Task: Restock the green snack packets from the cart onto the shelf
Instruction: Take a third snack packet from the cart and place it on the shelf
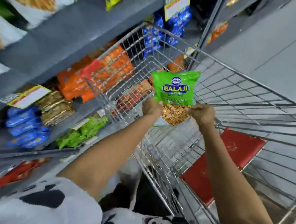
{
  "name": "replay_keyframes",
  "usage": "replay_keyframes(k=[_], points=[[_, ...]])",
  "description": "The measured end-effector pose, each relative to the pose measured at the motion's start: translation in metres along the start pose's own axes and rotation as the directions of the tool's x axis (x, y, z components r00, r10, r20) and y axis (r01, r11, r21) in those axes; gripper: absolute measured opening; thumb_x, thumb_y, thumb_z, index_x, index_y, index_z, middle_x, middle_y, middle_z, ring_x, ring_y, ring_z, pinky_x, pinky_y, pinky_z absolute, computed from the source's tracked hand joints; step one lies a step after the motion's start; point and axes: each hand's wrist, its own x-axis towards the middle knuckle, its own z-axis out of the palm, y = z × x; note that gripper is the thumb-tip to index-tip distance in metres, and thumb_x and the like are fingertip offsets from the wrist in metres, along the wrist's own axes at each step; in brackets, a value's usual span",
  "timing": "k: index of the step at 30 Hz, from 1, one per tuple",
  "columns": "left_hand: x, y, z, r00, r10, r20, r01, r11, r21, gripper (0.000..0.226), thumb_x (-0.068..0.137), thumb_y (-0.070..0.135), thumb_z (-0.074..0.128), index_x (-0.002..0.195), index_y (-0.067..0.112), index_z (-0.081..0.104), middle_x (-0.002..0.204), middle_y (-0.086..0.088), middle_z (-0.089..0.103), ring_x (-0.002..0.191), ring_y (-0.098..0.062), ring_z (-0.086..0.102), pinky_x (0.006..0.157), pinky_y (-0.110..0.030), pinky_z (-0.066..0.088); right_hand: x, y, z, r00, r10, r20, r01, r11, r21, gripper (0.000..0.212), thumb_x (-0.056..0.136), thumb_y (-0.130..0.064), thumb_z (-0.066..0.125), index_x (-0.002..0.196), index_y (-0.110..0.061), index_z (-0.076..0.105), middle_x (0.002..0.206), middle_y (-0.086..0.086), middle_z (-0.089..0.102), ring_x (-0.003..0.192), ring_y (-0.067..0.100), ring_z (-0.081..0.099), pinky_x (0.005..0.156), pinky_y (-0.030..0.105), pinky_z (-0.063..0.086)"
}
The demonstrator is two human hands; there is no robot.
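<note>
I see both hands, left hand [151, 106] and right hand [202, 113], clamped on one green Balaji packet [175, 89] above the wire cart [232, 93], green stock [84, 131] on the shelf [44, 152] far left.

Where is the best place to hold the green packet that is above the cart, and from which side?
Judging by its pose, grip the green packet by its lower corners, from below. It stands upright, and the left hand and right hand already pinch there, beside the clear window, leaving the top free to lead toward the shelf.
</note>
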Motion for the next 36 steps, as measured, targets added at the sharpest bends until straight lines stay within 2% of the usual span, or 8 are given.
replay_keyframes(k=[6, 14, 18, 21, 25, 28, 31, 36], points=[[-0.033, 0.009, -0.099, 0.968, 0.231, -0.102, -0.24, 0.967, -0.086, 0.026, 0.091, 0.02, 0.056, 0.1, -0.003, 0.065, 0.086, -0.011, 0.06, 0.081, -0.016, 0.053, 0.052, -0.029, 0.03, -0.027, -0.085, 0.006, 0.969, -0.218, 0.118, 0.207, 0.974, 0.095, 0.025, 0.06, -0.005, 0.082, 0.056, -0.021, 0.064, 0.036, -0.019, 0.058, 0.038, -0.01, 0.047, 0.049, 0.013, 0.043], [-0.055, -0.005, -0.229, 0.807, 0.336, -0.485, -0.462, 0.872, -0.164, 0.033, 0.09, 0.03, 0.054, 0.085, 0.0, 0.065, 0.08, -0.026, 0.068, 0.083, -0.029, 0.064, 0.058, -0.027, 0.022, -0.065, -0.222, 0.067, 0.79, -0.574, 0.216, 0.578, 0.815, 0.05, 0.009, 0.066, -0.028, 0.08, 0.069, -0.034, 0.074, 0.058, -0.014, 0.068, 0.058, 0.002, 0.059, 0.061, 0.024, 0.05], [-0.048, -0.025, -0.292, 0.75, 0.295, -0.591, -0.464, 0.872, -0.154, 0.028, 0.092, 0.024, 0.055, 0.072, 0.003, 0.054, 0.055, -0.01, 0.05, 0.07, -0.021, 0.055, 0.055, -0.027, 0.017, -0.088, -0.268, 0.125, 0.704, -0.673, 0.227, 0.664, 0.737, 0.125, 0.02, 0.07, -0.016, 0.078, 0.085, -0.003, 0.073, 0.077, 0.011, 0.073, 0.051, -0.015, 0.053, 0.066, 0.024, 0.048], [-0.029, -0.052, -0.342, 0.726, 0.255, -0.639, -0.455, 0.874, -0.169, 0.035, 0.092, 0.028, 0.054, 0.077, -0.003, 0.057, 0.069, -0.029, 0.054, 0.07, -0.025, 0.055, 0.059, -0.031, 0.026, -0.108, -0.301, 0.18, 0.697, -0.679, 0.232, 0.675, 0.73, 0.105, 0.022, 0.071, -0.021, 0.077, 0.084, -0.005, 0.073, 0.08, 0.011, 0.071, 0.052, -0.01, 0.054, 0.068, 0.023, 0.048], [-0.009, -0.069, -0.383, 0.71, 0.203, -0.674, -0.407, 0.9, -0.158, 0.041, 0.089, 0.041, 0.051, 0.069, 0.006, 0.055, 0.067, -0.018, 0.059, 0.073, -0.03, 0.057, 0.064, -0.039, 0.038, -0.123, -0.329, 0.228, 0.704, -0.677, 0.214, 0.674, 0.732, 0.097, 0.03, 0.073, -0.024, 0.076, 0.089, 0.001, 0.072, 0.08, 0.007, 0.068, 0.058, -0.005, 0.057, 0.055, 0.004, 0.043], [-0.009, -0.065, -0.405, 0.7, 0.134, -0.702, -0.327, 0.933, -0.148, 0.044, 0.092, 0.037, 0.052, 0.058, 0.015, 0.034, 0.059, -0.009, 0.049, 0.069, -0.027, 0.049, 0.057, -0.031, 0.011, -0.13, -0.345, 0.251, 0.732, -0.657, 0.18, 0.639, 0.754, 0.153, 0.013, 0.072, -0.015, 0.077, 0.074, -0.003, 0.07, 0.079, 0.007, 0.065, 0.061, -0.001, 0.06, 0.068, 0.023, 0.051], [0.003, -0.06, -0.419, 0.698, 0.119, -0.706, -0.31, 0.939, -0.149, 0.04, 0.092, 0.035, 0.052, 0.063, 0.011, 0.037, 0.069, -0.017, 0.057, 0.074, -0.03, 0.055, 0.056, -0.035, 0.015, -0.129, -0.358, 0.258, 0.757, -0.602, 0.253, 0.585, 0.797, 0.15, 0.014, 0.073, -0.024, 0.075, 0.064, -0.027, 0.064, 0.075, 0.001, 0.069, 0.071, 0.011, 0.066, 0.075, 0.029, 0.054], [0.021, -0.058, -0.417, 0.718, 0.12, -0.686, -0.335, 0.923, -0.189, 0.047, 0.092, 0.034, 0.053, 0.055, 0.018, 0.029, 0.053, 0.0, 0.031, 0.05, -0.018, 0.034, 0.053, -0.03, 0.021, -0.113, -0.374, 0.267, 0.727, -0.628, 0.278, 0.62, 0.774, 0.128, 0.014, 0.071, -0.017, 0.078, 0.063, -0.018, 0.066, 0.055, -0.017, 0.066, 0.069, 0.015, 0.06, 0.076, 0.033, 0.05]])
